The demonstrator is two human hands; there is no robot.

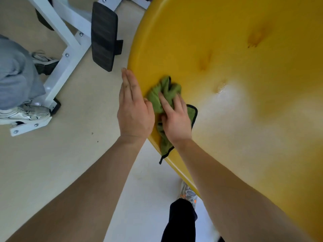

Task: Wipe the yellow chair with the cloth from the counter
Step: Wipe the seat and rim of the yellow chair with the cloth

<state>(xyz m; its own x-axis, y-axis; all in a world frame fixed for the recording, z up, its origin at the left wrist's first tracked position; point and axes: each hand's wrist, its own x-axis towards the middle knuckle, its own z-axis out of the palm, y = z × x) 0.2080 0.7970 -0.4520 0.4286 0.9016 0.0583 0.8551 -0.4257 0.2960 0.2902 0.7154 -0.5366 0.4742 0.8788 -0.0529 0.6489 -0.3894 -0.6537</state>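
Beige floor (70, 163) open left of chair (236, 84) rim | cloth (162, 96) bunched on seat beside rim | right hand (174, 119) presses cloth, fingers curled gripping | left hand (133, 109) flat, fingers straight, against rim, empty

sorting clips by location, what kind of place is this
Probably a gym or fitness room, though little shows. A white metal machine frame with a black ribbed pedal stands on the pale floor, and another person's sneaker rests on it. The right hand presses a green cloth on the yellow chair.
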